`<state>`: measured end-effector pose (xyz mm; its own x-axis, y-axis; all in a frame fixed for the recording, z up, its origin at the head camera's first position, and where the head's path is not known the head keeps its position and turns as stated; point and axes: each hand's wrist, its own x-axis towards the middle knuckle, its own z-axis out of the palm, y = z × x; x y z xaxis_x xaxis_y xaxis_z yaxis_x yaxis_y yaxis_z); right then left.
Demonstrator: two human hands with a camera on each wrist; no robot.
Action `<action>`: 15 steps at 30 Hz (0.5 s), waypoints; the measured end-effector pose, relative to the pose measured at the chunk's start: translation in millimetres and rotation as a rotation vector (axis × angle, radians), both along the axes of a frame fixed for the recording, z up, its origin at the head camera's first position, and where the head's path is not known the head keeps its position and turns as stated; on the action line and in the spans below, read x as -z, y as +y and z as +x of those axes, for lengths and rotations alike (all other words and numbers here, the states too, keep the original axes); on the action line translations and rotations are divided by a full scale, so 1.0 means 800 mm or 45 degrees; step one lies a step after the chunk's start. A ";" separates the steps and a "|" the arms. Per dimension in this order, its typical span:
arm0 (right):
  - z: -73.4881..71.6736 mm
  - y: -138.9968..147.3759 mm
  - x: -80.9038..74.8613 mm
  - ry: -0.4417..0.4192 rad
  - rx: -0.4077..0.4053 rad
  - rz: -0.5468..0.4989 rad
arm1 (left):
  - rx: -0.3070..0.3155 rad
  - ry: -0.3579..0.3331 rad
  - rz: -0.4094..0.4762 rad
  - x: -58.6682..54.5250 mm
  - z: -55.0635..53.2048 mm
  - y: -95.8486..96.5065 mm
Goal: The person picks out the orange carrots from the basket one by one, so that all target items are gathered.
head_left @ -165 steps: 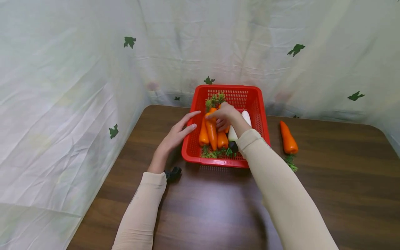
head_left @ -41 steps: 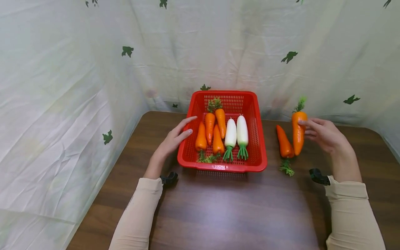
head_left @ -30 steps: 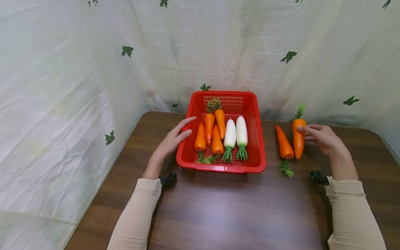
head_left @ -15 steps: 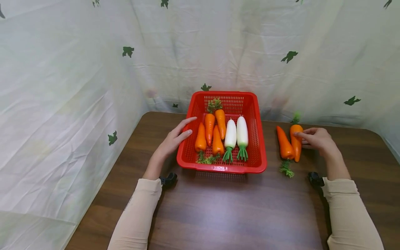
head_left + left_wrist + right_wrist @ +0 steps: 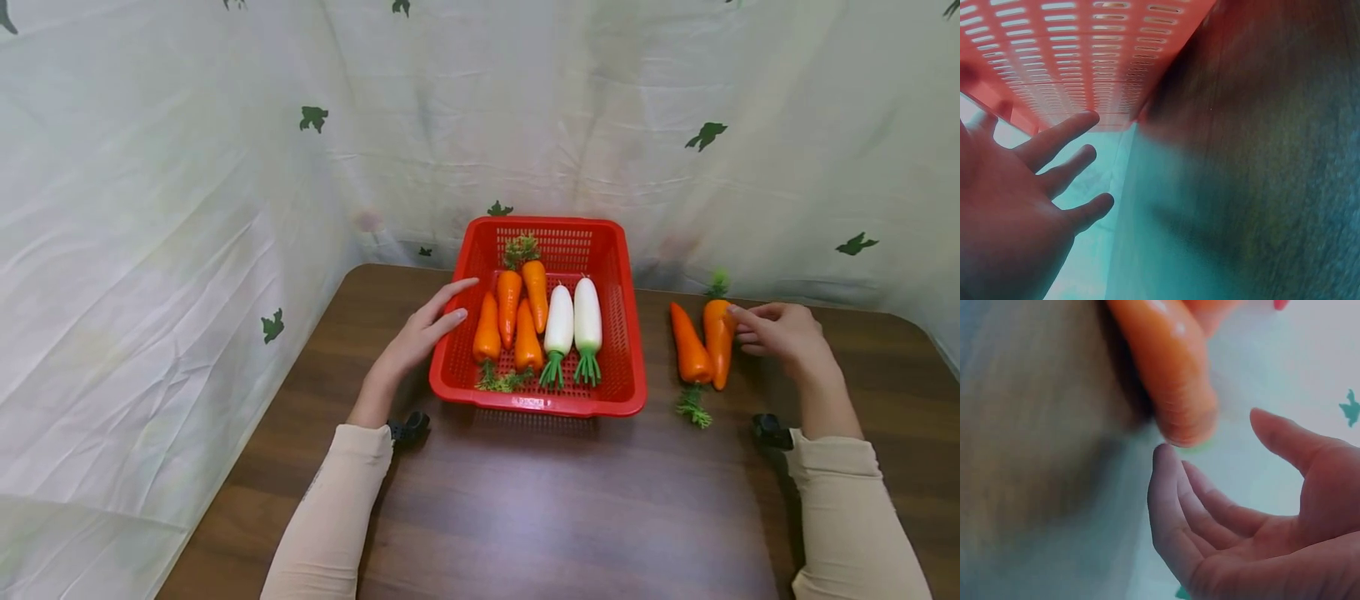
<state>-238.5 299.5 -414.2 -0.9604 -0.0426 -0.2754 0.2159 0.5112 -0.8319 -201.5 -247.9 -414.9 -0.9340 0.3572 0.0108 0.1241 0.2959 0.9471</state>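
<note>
My left hand [image 5: 411, 340] is at the left rim of a red plastic basket [image 5: 537, 403]. Its fingers are spread in the left wrist view, beside the slotted basket wall [image 5: 1079, 59]. Several orange carrots and two white radishes [image 5: 558, 321] with green tops lie inside. Right of the basket, two carrots lie side by side on the table: the nearer-left carrot [image 5: 690, 346] has its leaves toward me, the other carrot [image 5: 720, 337] points them away. Beside the latter is my right hand [image 5: 783, 335]; in the right wrist view its thumb and fingers stand apart, off the carrot's thick end [image 5: 1188, 419].
A dark wooden table [image 5: 555, 508] carries everything. White cloth [image 5: 525, 108] with green leaf shapes hangs behind and to the left. Small black wrist cameras sit on both wrists, the right camera [image 5: 770, 431] close above the table.
My right hand has brought a carrot from the basket, lowered it beside the other carrot on the table, let go and drawn slightly right. My left hand has stayed at the basket's rim.
</note>
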 end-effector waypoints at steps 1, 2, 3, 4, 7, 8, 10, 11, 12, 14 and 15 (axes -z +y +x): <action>0.001 0.000 -0.003 0.019 0.015 -0.001 | 0.002 0.001 -0.001 0.000 0.000 0.001; 0.003 -0.001 -0.007 0.038 0.030 -0.013 | 0.000 -0.002 -0.003 0.000 0.000 0.001; 0.004 -0.002 -0.010 0.058 0.049 -0.028 | 0.001 0.000 -0.005 0.000 0.000 0.002; 0.005 -0.003 -0.015 0.075 0.063 -0.050 | 0.001 0.002 -0.008 0.000 0.000 0.002; 0.006 -0.009 -0.027 0.096 0.079 -0.156 | 0.002 0.002 -0.013 0.001 -0.001 0.002; 0.006 -0.011 -0.031 0.098 0.074 -0.192 | 0.001 0.003 -0.014 0.001 -0.002 0.002; 0.005 -0.016 -0.038 0.077 0.046 -0.325 | 0.001 0.003 -0.013 0.002 -0.002 0.002; 0.005 -0.018 -0.040 0.066 0.030 -0.402 | 0.001 0.002 -0.011 0.002 -0.002 0.002; 0.005 -0.021 -0.042 0.056 0.006 -0.472 | 0.002 0.003 -0.010 0.002 -0.002 0.002; 0.005 -0.026 -0.044 0.038 -0.038 -0.579 | 0.000 0.007 -0.012 0.001 -0.002 0.001; 0.005 -0.029 -0.044 0.022 -0.061 -0.650 | 0.001 0.008 -0.012 0.001 -0.002 0.001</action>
